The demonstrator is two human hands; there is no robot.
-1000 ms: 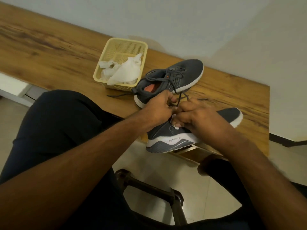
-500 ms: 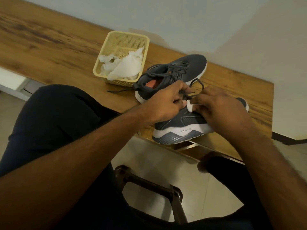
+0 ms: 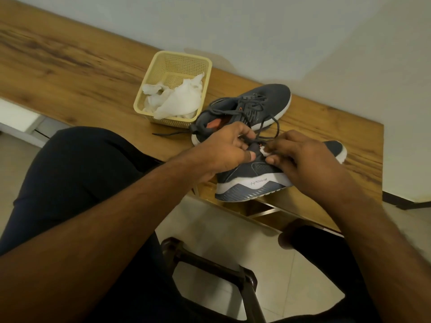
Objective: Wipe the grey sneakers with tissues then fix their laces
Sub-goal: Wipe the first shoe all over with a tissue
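Observation:
Two grey sneakers lie on the wooden table. The near sneaker (image 3: 251,180) sits at the table's front edge with its heel over the edge. My left hand (image 3: 224,152) pinches its dark lace (image 3: 268,136) above the tongue. My right hand (image 3: 300,157) rests on the shoe's upper, fingers closed on the same lace, with a small white wad of tissue (image 3: 263,150) at its fingertips. The far sneaker (image 3: 268,99) lies behind, laces loose and an orange insole showing.
A cream plastic basket (image 3: 161,66) with crumpled white tissues (image 3: 182,101) stands left of the far sneaker. One loose lace end (image 3: 170,134) trails on the table (image 3: 70,73). A wall runs behind. My knees and a dark chair frame (image 3: 210,269) are below the table edge.
Both hands have moved apart slightly along the near sneaker, drawing a loop of lace up and out. The white tissue wad is now visible at my right fingertips.

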